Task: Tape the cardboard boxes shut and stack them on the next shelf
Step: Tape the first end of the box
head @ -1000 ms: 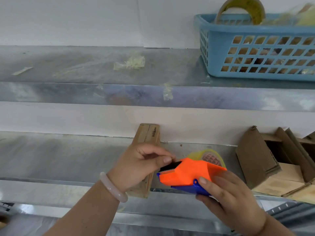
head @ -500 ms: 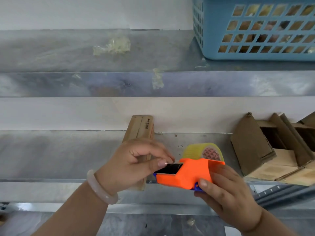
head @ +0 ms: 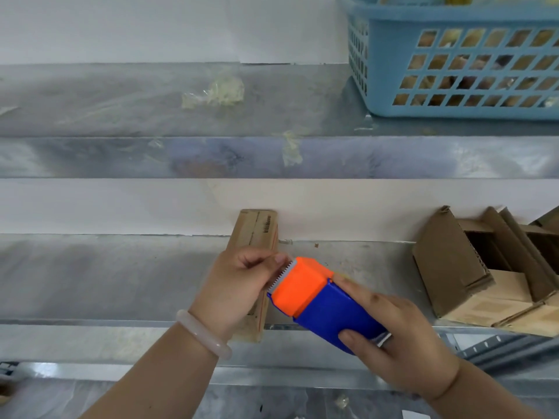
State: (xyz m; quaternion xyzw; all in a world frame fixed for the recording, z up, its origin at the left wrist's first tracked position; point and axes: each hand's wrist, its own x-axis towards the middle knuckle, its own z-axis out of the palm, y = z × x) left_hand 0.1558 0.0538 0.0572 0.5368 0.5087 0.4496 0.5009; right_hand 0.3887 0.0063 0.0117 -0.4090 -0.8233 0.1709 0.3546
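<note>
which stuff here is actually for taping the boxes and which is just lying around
For the job: dispenser, gripped by the right hand, with the left hand pinching at its toothed edge; flat box behind the left hand; open boxes at the right.

Lying about: blue basket and tape scraps, both on the upper shelf.
</note>
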